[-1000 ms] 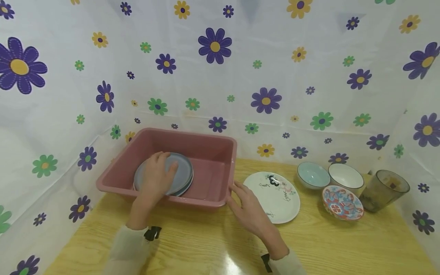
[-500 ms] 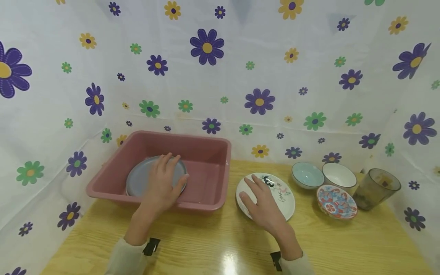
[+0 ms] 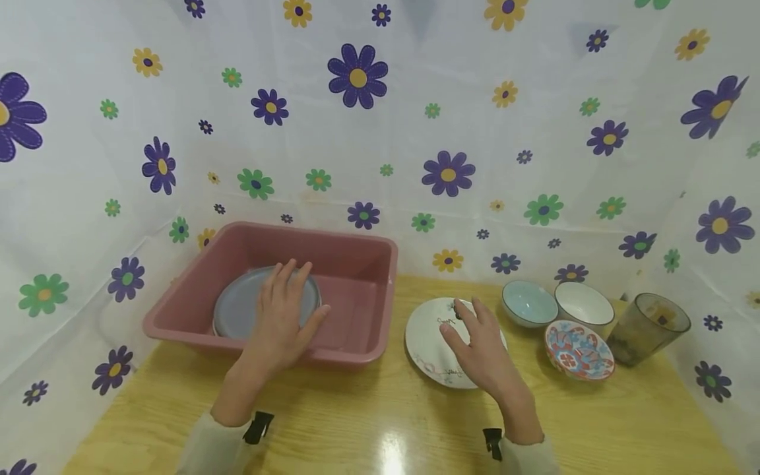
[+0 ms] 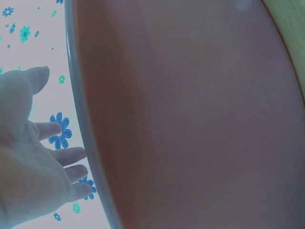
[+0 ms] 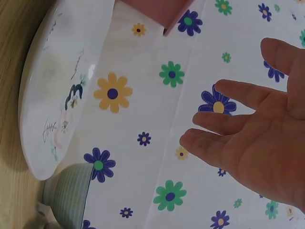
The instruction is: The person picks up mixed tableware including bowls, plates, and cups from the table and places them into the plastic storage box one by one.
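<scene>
In the head view my left hand (image 3: 282,320) is over the pink basin (image 3: 356,359), fingers spread above the blue-grey plate (image 3: 237,310) inside. That plate lies on top of at least one other, whose edge peeks out. The left wrist view has the same hand (image 4: 38,152) with loosely straight fingers beside the basin's outer wall (image 4: 190,114). My right hand (image 3: 489,353) hovers over the right part of a white plate (image 3: 424,336) with black and pink drawings. Seen from the right wrist, its palm (image 5: 257,129) is bare and its fingers are extended.
Right of the white plate stand a light blue bowl (image 3: 530,303), a white bowl (image 3: 584,303), a red-and-blue patterned bowl (image 3: 578,349) and a tinted glass (image 3: 647,330). Flower-printed cloth (image 3: 386,132) encloses the wooden table (image 3: 350,415) at the back and sides.
My right hand has left the basin's right corner and moved right, across the white plate. The left hand stays over the basin, its fingers now more spread. The view has shifted slightly.
</scene>
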The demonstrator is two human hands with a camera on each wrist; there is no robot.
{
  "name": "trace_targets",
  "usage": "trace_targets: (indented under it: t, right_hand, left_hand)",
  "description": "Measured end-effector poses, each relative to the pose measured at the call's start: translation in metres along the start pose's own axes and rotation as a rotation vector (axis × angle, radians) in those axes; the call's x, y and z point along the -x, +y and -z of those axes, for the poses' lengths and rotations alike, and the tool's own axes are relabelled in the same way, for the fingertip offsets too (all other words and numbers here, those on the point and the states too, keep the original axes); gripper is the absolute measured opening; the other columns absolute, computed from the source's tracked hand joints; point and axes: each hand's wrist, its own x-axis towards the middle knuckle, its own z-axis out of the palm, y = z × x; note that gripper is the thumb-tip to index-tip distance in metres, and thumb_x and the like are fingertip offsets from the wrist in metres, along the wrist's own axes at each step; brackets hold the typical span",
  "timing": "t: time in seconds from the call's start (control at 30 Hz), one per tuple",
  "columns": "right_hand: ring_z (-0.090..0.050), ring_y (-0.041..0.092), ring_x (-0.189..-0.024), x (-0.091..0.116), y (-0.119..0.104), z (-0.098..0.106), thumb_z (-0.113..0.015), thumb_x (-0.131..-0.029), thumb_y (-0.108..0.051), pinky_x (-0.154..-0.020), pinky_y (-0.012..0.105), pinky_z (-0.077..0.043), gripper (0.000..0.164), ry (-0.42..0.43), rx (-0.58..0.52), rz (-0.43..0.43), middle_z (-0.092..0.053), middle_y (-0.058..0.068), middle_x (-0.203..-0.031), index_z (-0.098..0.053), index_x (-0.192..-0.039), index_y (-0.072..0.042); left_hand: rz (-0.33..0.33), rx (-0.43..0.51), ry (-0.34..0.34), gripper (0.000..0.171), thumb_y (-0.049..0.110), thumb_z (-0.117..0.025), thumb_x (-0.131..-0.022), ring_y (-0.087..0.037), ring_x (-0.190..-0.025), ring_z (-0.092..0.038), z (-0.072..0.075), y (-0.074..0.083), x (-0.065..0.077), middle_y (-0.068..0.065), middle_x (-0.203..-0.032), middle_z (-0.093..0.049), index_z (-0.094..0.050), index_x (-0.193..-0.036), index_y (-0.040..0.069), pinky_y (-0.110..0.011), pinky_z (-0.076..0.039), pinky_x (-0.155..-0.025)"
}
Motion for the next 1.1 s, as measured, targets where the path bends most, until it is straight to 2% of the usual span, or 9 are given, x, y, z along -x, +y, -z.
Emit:
trace_targets:
  t: [0.27,0.5,0.67,0.73,0.77,0.83,0.97,1.1]
  right_hand:
    - [-0.002,0.055,-0.145,-0.003,0.011,0.016,-0.047,-0.105,-0.033,-0.113,0.071,-0.011,0.065,-0.024,0.02,-0.075,-0.002,0.035,-0.159,-0.025,-0.154,0.004]
    - [-0.006,0.056,-0.144,-0.004,0.026,0.023,-0.048,-0.104,-0.029,-0.114,0.069,-0.012,0.066,-0.006,0.062,-0.125,-0.007,0.037,-0.158,-0.023,-0.153,0.008]
    - [-0.011,0.056,-0.143,-0.007,0.038,0.024,-0.048,-0.104,-0.03,-0.114,0.068,-0.015,0.067,-0.008,0.092,-0.17,-0.011,0.038,-0.156,-0.022,-0.152,0.009]
    - [-0.011,0.056,-0.143,-0.009,0.042,0.025,-0.048,-0.104,-0.03,-0.114,0.067,-0.015,0.068,-0.012,0.097,-0.188,-0.011,0.038,-0.156,-0.021,-0.152,0.009]
    - [-0.011,0.056,-0.143,-0.009,0.044,0.025,-0.047,-0.104,-0.03,-0.115,0.066,-0.015,0.068,-0.014,0.101,-0.195,-0.011,0.038,-0.156,-0.02,-0.152,0.01]
    - [-0.011,0.056,-0.143,-0.011,0.047,0.025,-0.047,-0.104,-0.03,-0.115,0.067,-0.014,0.069,-0.021,0.106,-0.211,-0.01,0.039,-0.156,-0.018,-0.153,0.01]
    - [-0.01,0.057,-0.142,-0.012,0.051,0.027,-0.047,-0.103,-0.029,-0.114,0.067,-0.015,0.07,-0.042,0.103,-0.232,-0.01,0.038,-0.156,-0.015,-0.154,0.008]
    - [-0.014,0.059,-0.141,-0.013,0.054,0.026,-0.048,-0.103,-0.027,-0.113,0.068,-0.018,0.07,-0.065,0.11,-0.244,-0.013,0.037,-0.156,-0.014,-0.155,0.006]
  left_hand:
    - [-0.045,-0.03,-0.014,0.073,0.03,-0.067,-0.092,-0.05,-0.14,-0.021,0.004,0.011,-0.001,-0.03,-0.153,-0.026,-0.032,-0.149,0.001,-0.07,-0.021,-0.108]
    - [-0.132,-0.058,-0.001,0.072,0.033,-0.067,-0.09,-0.049,-0.138,-0.026,0.0,0.023,0.006,-0.031,-0.15,-0.031,-0.036,-0.147,-0.001,-0.067,-0.024,-0.109]
    - [-0.248,-0.051,0.039,0.069,0.054,-0.04,-0.102,-0.049,-0.136,-0.03,-0.005,0.036,0.009,-0.031,-0.147,-0.035,-0.039,-0.144,-0.001,-0.065,-0.026,-0.109]
    - [-0.304,-0.047,0.063,0.072,0.058,-0.03,-0.103,-0.048,-0.135,-0.031,-0.007,0.042,0.009,-0.032,-0.145,-0.037,-0.042,-0.142,-0.001,-0.063,-0.026,-0.11]
    - [-0.329,-0.037,0.07,0.071,0.057,-0.029,-0.103,-0.048,-0.135,-0.032,-0.008,0.045,0.01,-0.032,-0.145,-0.037,-0.043,-0.142,-0.001,-0.062,-0.025,-0.11]
    - [-0.366,-0.035,0.072,0.069,0.055,-0.029,-0.104,-0.047,-0.135,-0.032,-0.011,0.051,0.012,-0.031,-0.145,-0.038,-0.044,-0.141,-0.001,-0.062,-0.025,-0.11]
    - [-0.396,-0.031,0.053,0.061,0.051,-0.034,-0.105,-0.046,-0.135,-0.033,-0.017,0.061,0.017,-0.028,-0.146,-0.04,-0.045,-0.141,0.002,-0.063,-0.026,-0.11]
    - [-0.433,-0.041,0.066,0.054,0.044,-0.039,-0.105,-0.046,-0.134,-0.037,-0.023,0.065,0.021,-0.028,-0.142,-0.044,-0.048,-0.138,0.003,-0.062,-0.03,-0.108]
